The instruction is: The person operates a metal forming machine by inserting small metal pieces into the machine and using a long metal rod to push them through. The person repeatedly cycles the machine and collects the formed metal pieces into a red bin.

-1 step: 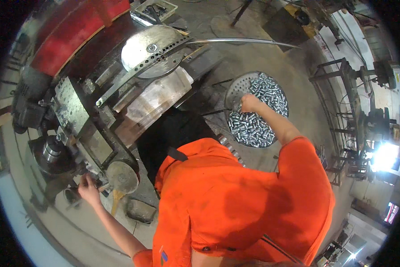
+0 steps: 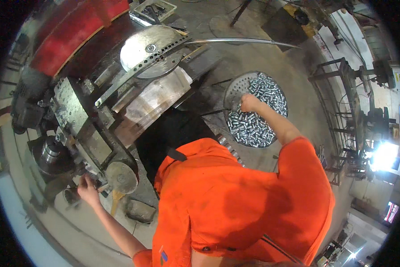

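I look down over my orange shirt (image 2: pixel 240 200). My right hand (image 2: pixel 250 103) reaches forward into a round perforated metal basket (image 2: pixel 235 86) on the floor. The basket holds several small shiny metal cylinders (image 2: pixel 258 120), and my fingers are curled into the pile, closed around some of them. My left hand (image 2: pixel 87 189) is stretched out to the lower left. It grips a small handle on the front of a grey metalworking machine (image 2: pixel 79 124), beside a round worn plate (image 2: pixel 121 177).
A round steel disc with a row of holes (image 2: pixel 151 49) sits on the machine, with a long curved rod (image 2: pixel 244 41) running right from it. A red cover (image 2: pixel 71 33) lies behind. A chuck (image 2: pixel 51 153) is at the left and metal racks (image 2: pixel 342 102) at the right.
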`<state>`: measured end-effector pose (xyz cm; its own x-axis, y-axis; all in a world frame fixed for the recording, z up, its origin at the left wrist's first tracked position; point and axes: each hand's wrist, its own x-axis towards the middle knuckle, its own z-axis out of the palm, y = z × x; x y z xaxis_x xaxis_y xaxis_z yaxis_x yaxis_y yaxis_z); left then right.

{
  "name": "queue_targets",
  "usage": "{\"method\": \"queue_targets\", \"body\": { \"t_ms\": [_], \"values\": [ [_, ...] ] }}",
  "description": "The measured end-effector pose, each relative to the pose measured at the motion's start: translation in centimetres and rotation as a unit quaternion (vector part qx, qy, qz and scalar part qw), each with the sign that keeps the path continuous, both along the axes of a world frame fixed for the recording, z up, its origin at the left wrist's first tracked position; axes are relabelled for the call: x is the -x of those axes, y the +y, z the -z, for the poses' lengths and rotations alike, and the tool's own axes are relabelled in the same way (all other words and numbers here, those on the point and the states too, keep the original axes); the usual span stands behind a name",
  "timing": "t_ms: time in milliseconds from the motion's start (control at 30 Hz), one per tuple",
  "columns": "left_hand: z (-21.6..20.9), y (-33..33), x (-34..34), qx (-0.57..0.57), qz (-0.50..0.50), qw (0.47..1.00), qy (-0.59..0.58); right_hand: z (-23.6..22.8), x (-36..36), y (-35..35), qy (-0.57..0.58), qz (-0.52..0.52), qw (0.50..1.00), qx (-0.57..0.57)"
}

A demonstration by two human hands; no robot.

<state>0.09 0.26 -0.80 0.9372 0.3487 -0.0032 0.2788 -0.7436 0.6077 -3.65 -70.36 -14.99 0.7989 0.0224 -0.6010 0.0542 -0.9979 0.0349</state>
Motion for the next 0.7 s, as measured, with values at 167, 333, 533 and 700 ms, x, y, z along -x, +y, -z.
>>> {"method": "queue_targets", "body": {
  "t_ms": [167, 333, 533, 700],
  "values": [
    [0.8, 0.8, 0.5, 0.0, -0.008, 1.0, -0.023, -0.3, 0.8, -0.5, -0.042, 0.033, 0.995, -0.083],
    [0.1, -0.2, 0.4, -0.006, -0.008, 1.0, -0.026, -1.4, 1.1, 0.3, -0.019, 0.0, 0.996, -0.093],
    [1.1, 0.5, 0.4, -0.006, -0.015, 0.998, -0.057, 2.2, 0.2, -0.9, -0.105, 0.005, 0.989, -0.106],
    [0.0, -0.1, 0.0, -0.045, -0.007, 0.999, -0.031, 2.5, -0.3, 0.9, -0.102, 0.127, 0.985, -0.059]
  ]
}}
